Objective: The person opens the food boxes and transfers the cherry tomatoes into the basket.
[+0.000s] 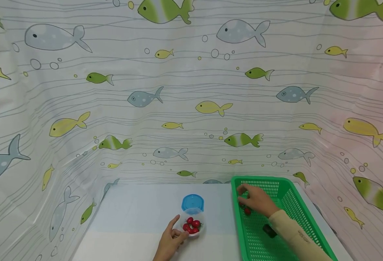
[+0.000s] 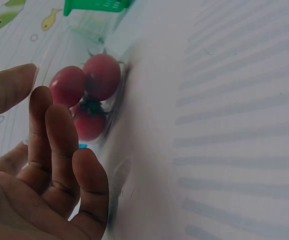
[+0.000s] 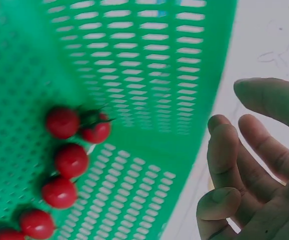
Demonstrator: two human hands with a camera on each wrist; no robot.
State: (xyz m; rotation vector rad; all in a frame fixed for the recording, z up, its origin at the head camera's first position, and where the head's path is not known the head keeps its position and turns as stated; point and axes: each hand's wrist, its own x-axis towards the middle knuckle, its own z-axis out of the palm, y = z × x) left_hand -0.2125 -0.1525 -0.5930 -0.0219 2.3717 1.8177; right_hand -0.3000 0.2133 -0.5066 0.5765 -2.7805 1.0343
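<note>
Sitting on the white table (image 1: 139,210), a round clear bowl (image 1: 202,232) holds some little red tomatoes (image 1: 196,224), and a few of them have green tops. A blue lid (image 1: 192,202) is at 12 o'clock from the bowl, right up close to it. The left hand (image 1: 171,240) is at 8 o'clock from the bowl, just beside it. Its fingers are softly bent, and its thumb sits apart from them, with the side of the bowl very near the tips. I cannot tell if the skin touches the bowl. In the left wrist view, the bowl's tomatoes are at 1 o'clock from those fingers. A big green basket (image 1: 239,232) with lots of small holes stands at 3 o'clock from the bowl, well apart from it. The right hand (image 1: 257,199) is up over the basket's 11 o'clock corner, at 2 o'clock from the bowl. Its thumb is spread away from its bent fingers, and they pinch nothing. More tomatoes (image 3: 71,160) lie on the floor of the basket, most of them in a row by one side. In the right wrist view, they are at 9 o'clock from the hand. The right arm has a pale yellow sleeve (image 1: 295,232) and comes in from 5 o'clock. Behind it all hangs a sheet (image 1: 178,87) with green, yellow and gray fish.
</note>
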